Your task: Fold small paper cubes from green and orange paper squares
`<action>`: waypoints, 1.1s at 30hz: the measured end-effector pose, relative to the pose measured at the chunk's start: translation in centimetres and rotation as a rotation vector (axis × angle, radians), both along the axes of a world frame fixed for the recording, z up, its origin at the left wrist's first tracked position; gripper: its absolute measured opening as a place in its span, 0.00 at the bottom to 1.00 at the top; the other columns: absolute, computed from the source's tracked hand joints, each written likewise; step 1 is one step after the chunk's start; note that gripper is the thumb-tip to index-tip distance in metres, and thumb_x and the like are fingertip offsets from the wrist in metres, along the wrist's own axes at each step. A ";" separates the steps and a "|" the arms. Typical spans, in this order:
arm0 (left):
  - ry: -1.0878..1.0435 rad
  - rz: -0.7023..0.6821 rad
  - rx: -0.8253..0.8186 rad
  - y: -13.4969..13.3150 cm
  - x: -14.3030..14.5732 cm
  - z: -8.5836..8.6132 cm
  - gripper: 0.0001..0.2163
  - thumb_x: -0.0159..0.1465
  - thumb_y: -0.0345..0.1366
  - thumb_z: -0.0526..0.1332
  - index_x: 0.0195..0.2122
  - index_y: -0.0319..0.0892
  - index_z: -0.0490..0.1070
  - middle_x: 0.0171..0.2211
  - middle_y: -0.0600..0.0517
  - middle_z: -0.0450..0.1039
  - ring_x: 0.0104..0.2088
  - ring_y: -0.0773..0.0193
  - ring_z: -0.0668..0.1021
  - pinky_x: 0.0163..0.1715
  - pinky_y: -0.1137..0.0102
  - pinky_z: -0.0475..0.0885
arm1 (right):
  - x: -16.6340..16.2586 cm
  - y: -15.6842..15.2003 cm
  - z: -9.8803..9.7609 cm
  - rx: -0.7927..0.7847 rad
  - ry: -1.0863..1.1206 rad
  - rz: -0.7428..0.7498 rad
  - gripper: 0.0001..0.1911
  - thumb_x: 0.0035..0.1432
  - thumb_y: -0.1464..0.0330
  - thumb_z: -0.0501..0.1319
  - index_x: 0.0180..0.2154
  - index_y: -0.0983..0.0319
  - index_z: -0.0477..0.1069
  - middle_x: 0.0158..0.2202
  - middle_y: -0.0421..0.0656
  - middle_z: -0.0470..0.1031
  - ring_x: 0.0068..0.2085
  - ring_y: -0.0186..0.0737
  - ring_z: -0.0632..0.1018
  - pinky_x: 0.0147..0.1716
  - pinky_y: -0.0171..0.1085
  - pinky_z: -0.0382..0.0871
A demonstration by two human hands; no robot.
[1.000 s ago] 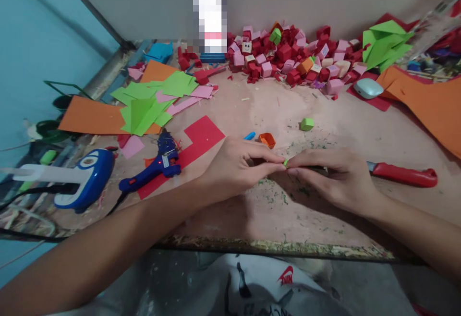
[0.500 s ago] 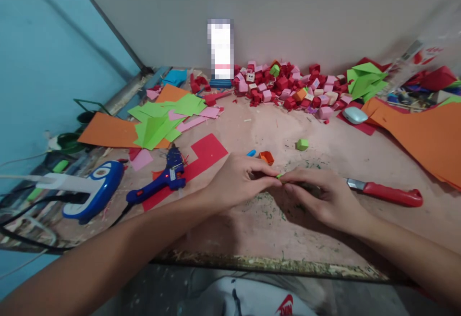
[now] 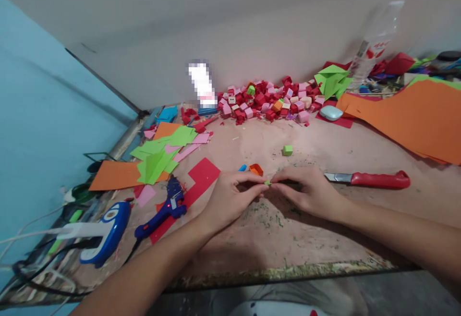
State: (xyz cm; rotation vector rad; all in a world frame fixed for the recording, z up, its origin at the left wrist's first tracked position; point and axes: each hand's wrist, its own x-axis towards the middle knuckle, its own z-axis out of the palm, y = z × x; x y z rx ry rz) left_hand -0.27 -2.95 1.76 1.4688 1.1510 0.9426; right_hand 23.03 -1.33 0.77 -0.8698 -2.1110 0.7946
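My left hand (image 3: pixel 230 196) and my right hand (image 3: pixel 306 191) meet fingertip to fingertip low over the pink table (image 3: pixel 324 239). Both pinch one small green piece (image 3: pixel 267 182) between them; most of it is hidden by the fingers. Just beyond my left fingers lie a small orange paper box (image 3: pixel 256 169) and a blue bit (image 3: pixel 242 167). A green paper cube (image 3: pixel 287 150) sits farther back. A red-handled knife (image 3: pixel 374 179) lies to the right of my right hand.
A blue glue gun (image 3: pixel 167 208) lies on red paper (image 3: pixel 201 174) at the left, beside a blue and white device (image 3: pixel 106 232) with cables. Green and orange sheets (image 3: pixel 154 160) are left, a heap of small red and pink boxes (image 3: pixel 266 100) at the wall, orange sheets (image 3: pixel 414 119) right.
The view has tilted up and rolled, so the table sits lower and more wall shows. Both hands stay pinched together on the green piece.
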 end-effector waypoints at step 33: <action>-0.013 -0.213 0.122 0.2 -0.2 0.7 0.10 0.61 0.40 0.78 0.30 0.41 0.83 0.32 0.48 0.84 0.33 0.62 0.83 0.39 0.69 0.80 | 0.6 -0.2 -0.4 0.479 -0.052 0.136 0.06 0.74 0.71 0.61 0.44 0.60 0.78 0.33 0.42 0.81 0.31 0.38 0.79 0.31 0.38 0.68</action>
